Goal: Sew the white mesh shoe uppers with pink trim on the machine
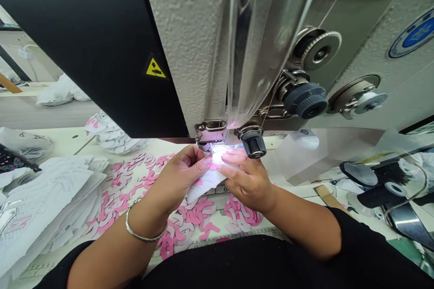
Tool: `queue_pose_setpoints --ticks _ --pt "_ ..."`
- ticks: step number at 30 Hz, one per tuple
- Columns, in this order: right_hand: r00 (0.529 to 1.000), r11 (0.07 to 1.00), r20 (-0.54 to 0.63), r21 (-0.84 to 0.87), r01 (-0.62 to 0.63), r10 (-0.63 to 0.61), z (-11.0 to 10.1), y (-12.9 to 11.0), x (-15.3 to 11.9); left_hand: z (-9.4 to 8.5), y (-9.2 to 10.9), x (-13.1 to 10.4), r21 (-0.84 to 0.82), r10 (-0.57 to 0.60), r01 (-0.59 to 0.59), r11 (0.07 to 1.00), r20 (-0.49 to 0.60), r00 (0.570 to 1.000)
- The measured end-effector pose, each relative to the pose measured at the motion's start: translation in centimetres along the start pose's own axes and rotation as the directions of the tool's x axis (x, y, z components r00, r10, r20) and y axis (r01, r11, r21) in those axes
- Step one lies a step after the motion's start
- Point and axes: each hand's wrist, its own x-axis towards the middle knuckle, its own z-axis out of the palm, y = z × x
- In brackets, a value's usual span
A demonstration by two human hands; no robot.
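Under the needle area of a sewing machine (210,134), a small white textured fabric piece (206,185) with pink patches lies in bright lamp light. My left hand (185,169), wearing a silver bangle (140,234) at the wrist, pinches the piece's left edge between thumb and fingers. From the other side, my right hand (249,180) grips it too, with its fingertips beside the presser area and on the cloth. Glare washes out the spot between the fingertips, so the needle itself cannot be made out.
Many pink and white curved cut-outs (196,214) are strewn around the hands. White fabric pieces are stacked at left (50,203), and another stack (115,133) stands behind. The machine head hangs close above, with a tension knob (305,100). Thread spools (381,194) lie at right.
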Motion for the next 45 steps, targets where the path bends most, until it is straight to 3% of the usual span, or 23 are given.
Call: queue_pose_setpoints --ticks 10,14,19,26,33,45 --pt "1.000 0.999 0.006 0.050 -0.022 0.022 0.3 0.4 -0.4 -0.3 -0.3 -0.4 0.115 0.063 -0.063 0.991 0.001 0.998" --pt "0.998 0.997 -0.058 0.068 -0.035 0.039 0.6 0.5 -0.5 -0.1 -0.1 -0.6 0.201 0.120 -0.110 0.973 -0.038 0.992" --pt "0.999 0.997 -0.040 0.073 0.033 -0.030 0.6 0.9 -0.4 -0.4 -0.3 -0.7 0.227 0.129 -0.121 0.966 -0.017 0.992" --pt "0.999 0.998 -0.027 0.063 0.022 -0.020 0.3 0.7 -0.2 0.2 -0.7 -0.3 0.012 0.041 -0.041 0.999 -0.059 0.997" --pt "1.000 0.991 0.001 0.134 0.007 -0.007 0.0 0.8 0.2 1.1 1.1 -0.1 -0.114 -0.223 0.220 0.969 -0.014 0.975" --pt "0.994 0.968 0.092 0.236 -0.084 0.063 -0.9 1.9 1.5 2.0 1.3 0.2 -0.213 -0.239 0.216 0.953 -0.091 0.967"
